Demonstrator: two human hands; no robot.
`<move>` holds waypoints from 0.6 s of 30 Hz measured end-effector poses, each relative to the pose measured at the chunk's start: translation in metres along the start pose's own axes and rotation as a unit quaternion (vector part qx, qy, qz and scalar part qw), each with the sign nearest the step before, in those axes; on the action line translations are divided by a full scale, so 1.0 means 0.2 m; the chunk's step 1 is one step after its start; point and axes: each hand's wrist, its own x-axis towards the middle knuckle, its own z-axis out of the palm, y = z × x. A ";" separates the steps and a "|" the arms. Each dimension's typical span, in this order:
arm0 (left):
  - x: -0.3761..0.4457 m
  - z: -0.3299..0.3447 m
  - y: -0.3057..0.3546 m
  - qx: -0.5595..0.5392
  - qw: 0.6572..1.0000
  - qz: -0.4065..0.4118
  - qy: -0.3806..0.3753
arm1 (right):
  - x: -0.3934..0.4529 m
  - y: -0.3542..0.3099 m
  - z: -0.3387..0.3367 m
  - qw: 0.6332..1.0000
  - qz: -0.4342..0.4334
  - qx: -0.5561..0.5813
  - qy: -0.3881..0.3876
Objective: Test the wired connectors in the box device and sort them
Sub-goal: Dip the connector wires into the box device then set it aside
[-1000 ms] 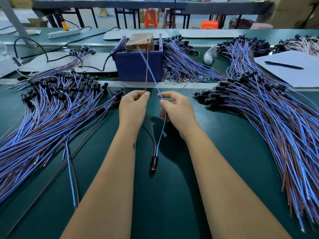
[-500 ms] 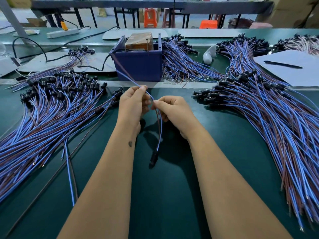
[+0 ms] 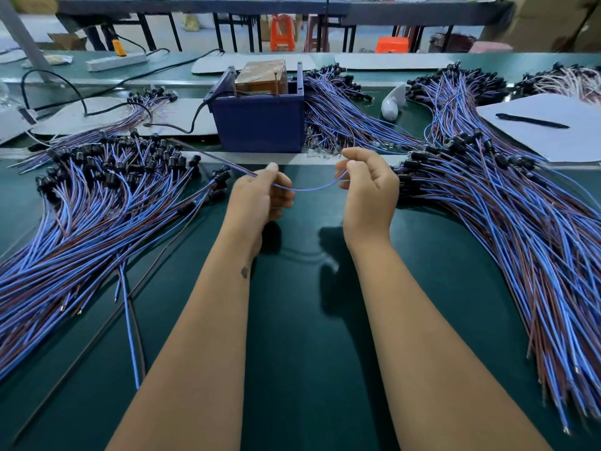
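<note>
Item: one blue-and-brown wire pair point(image 3: 305, 188), centre frame, sagged between left hand point(image 3: 260, 198) and right hand point(image 3: 369, 190), both pinching it, before the blue box device point(image 3: 260, 125) on the green table point(image 3: 292, 320).

Both forearms reach forward, side by side; left hand point(image 3: 260, 200) and right hand point(image 3: 369, 193) each have fingers curled, thumb meeting fingertips in a pinch

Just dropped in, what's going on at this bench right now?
A person is testing wired connectors. Both hands, left hand and right hand, pinch one blue wire stretched between them, in front of the blue box device. Big piles of wires lie left and right on the green table.
</note>
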 end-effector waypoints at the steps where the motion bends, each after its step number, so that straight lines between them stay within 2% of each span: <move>1: 0.00 0.01 -0.01 0.036 0.999 0.012 -0.004 | 0.01 0.00 -0.01 1.000 0.009 0.014 0.002; 10: -0.08 0.12 -0.08 0.205 0.965 0.156 -0.058 | 0.05 0.05 -0.05 0.997 -0.010 -0.074 0.009; 15: -0.19 0.24 -0.07 0.343 0.902 0.235 -0.114 | 0.12 0.04 -0.18 0.988 0.000 -0.154 -0.028; 18: -0.26 0.35 -0.08 0.357 0.862 0.324 -0.159 | 0.20 -0.01 -0.30 0.976 -0.019 -0.213 -0.035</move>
